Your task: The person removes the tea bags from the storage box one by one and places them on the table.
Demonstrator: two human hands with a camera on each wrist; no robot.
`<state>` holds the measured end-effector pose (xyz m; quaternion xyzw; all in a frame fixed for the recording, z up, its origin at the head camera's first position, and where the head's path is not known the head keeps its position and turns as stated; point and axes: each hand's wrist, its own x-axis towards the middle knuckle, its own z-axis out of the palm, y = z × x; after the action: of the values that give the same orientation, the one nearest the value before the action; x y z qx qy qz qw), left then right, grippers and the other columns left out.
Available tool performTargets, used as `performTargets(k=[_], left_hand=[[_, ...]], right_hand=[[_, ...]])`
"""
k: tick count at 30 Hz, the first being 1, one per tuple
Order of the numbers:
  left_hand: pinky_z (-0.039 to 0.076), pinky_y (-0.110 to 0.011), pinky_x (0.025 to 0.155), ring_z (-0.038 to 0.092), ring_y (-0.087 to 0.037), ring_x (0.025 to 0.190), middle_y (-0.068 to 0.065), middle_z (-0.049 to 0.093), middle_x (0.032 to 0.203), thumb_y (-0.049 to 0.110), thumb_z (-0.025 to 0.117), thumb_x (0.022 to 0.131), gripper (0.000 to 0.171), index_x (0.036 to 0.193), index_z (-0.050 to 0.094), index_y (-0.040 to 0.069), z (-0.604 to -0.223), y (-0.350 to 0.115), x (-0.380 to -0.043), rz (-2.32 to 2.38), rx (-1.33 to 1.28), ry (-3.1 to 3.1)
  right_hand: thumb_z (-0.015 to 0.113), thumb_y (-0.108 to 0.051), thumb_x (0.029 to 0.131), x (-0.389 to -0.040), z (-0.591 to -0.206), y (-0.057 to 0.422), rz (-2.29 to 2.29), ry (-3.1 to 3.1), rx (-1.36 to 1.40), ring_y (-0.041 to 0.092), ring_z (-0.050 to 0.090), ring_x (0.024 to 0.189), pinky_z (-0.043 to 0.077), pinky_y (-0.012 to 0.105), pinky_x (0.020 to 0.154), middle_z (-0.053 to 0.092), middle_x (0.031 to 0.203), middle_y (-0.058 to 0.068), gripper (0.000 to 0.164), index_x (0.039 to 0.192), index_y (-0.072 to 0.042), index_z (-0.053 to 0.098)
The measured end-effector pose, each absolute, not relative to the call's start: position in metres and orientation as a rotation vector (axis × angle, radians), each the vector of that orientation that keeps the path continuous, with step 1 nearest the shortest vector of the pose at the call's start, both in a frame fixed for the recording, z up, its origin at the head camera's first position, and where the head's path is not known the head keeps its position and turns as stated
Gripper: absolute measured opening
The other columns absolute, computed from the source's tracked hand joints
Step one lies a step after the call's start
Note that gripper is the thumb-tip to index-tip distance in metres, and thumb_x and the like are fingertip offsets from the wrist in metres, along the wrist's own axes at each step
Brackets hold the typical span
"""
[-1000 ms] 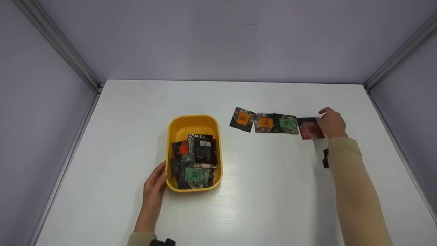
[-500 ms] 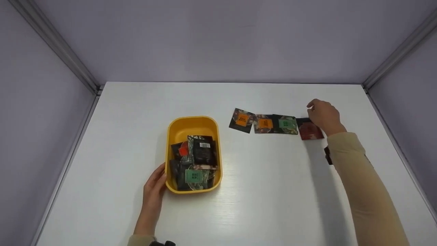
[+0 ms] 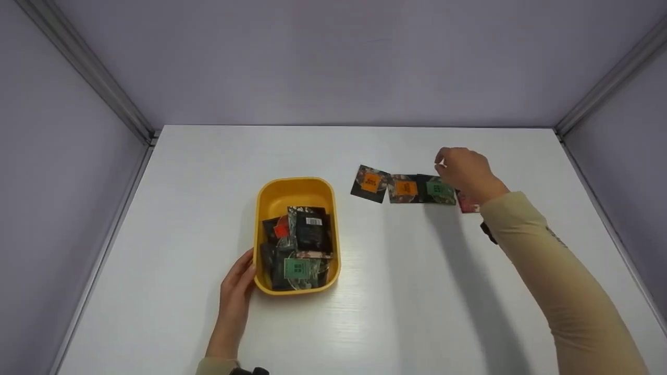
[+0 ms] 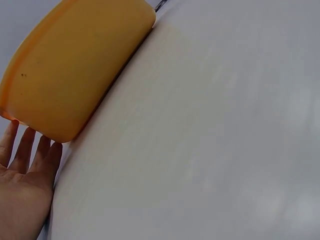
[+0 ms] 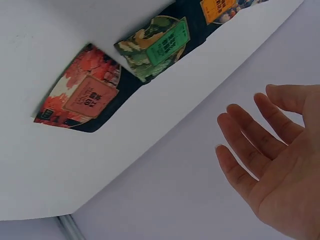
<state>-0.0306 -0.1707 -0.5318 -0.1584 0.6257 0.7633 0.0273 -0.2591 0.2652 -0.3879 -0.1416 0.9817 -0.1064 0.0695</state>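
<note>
A yellow plastic tub (image 3: 281,194) sits left of centre on the white table, partly filled with dark printed sachets (image 3: 297,268). My left hand (image 3: 237,289) touches the tub's near left side. In the left wrist view its fingers (image 4: 24,150) are extended against the tub wall. My right hand (image 3: 465,169) hovers, holding nothing, over the right part of a row of sachets. That row has two orange-labelled sachets (image 3: 370,182), a green-labelled sachet (image 3: 437,190) and a red sachet (image 5: 82,95). In the head view, the hand partly covers the red one.
Purple-grey wall panels (image 3: 333,67) enclose the white table (image 3: 208,166) at the back and both sides. The leftmost sachet lies tilted beside the others. A dark band (image 3: 489,233) shows at my right wrist.
My right hand has lifted away from the red sachet and moved left over the row, leaving that sachet on the table. My left hand and the tub stay in place.
</note>
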Motion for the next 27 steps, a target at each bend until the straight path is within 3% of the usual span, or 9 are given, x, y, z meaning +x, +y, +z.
performTargets(k=[8, 17, 27], left_hand=[[0.033, -0.027, 0.113, 0.037, -0.008, 0.137, 0.006, 0.04, 0.152, 0.036, 0.056, 0.101, 0.053, 0.149, 0.044, 0.016, -0.531, -0.174, -0.033, 2.327, -0.537, 1.92], [0.031, -0.027, 0.114, 0.035, -0.008, 0.139, 0.006, 0.039, 0.153, 0.034, 0.056, 0.102, 0.052, 0.149, 0.043, 0.016, -0.53, -0.171, -0.034, 2.345, -0.534, 1.895], [0.032, -0.029, 0.115, 0.035, -0.011, 0.14, 0.002, 0.039, 0.154, 0.031, 0.056, 0.102, 0.053, 0.149, 0.042, 0.012, -0.529, -0.171, -0.034, 2.384, -0.529, 1.872]], right_hand=[[0.061, -0.012, 0.095, -0.246, -0.379, 0.197, -0.173, 2.983, -0.629, 0.031, 0.066, 0.09, 0.056, 0.048, 0.075, 0.07, 0.107, 0.019, 0.023, 0.114, -0.001, 0.068], [0.065, -0.013, 0.095, -0.203, -0.383, 0.122, -0.04, 2.929, -1.127, 0.025, 0.067, 0.084, 0.058, 0.04, 0.075, 0.071, 0.095, 0.009, 0.014, 0.105, -0.005, 0.071], [0.061, -0.02, 0.099, -0.174, -0.378, 0.063, 0.09, 2.835, -1.27, 0.022, 0.06, 0.073, 0.054, 0.036, 0.067, 0.067, 0.087, 0.006, 0.016, 0.104, -0.007, 0.069]])
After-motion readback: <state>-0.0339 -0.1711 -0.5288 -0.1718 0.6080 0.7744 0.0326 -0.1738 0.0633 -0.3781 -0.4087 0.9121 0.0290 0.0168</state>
